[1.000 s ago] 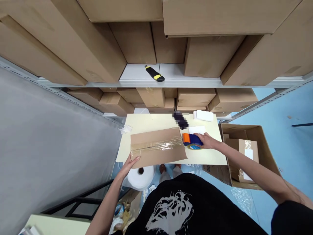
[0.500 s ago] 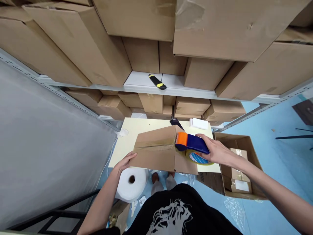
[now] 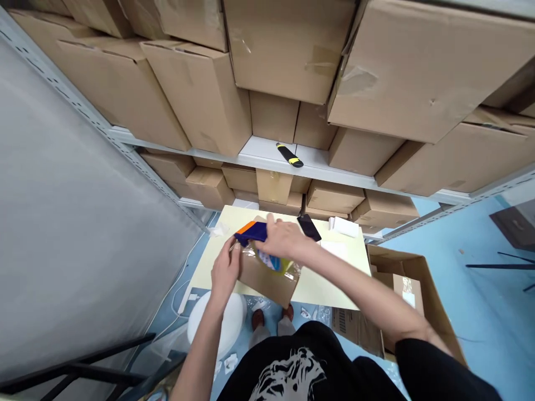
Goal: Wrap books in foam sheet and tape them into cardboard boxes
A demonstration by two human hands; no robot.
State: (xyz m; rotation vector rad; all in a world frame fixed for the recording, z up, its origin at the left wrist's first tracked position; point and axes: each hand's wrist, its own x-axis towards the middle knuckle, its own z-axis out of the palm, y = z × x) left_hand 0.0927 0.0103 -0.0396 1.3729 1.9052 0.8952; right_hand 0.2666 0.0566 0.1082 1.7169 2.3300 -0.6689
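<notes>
My right hand [image 3: 284, 236] is shut around a blue and orange packing tape dispenser [image 3: 251, 232], whose tape roll [image 3: 271, 260] shows low against the cardboard. The dispenser lies at the far left end of a folded brown cardboard piece [image 3: 267, 278], which has clear tape on it. My left hand [image 3: 225, 273] grips the cardboard's left edge, right next to the dispenser. Part of the cardboard is hidden behind both hands.
The cardboard rests on a cream table [image 3: 330, 284], with a black phone [image 3: 308, 227] and white paper sheets [image 3: 343, 226] behind it. A large white roll [image 3: 213, 323] stands below the table. An open cardboard box [image 3: 405, 284] sits at right, beneath shelves of cartons.
The dispenser has moved left across the cardboard, with my right arm reaching over. The cardboard now looks folded and narrower. My head view has tilted, shifting the shelves and table.
</notes>
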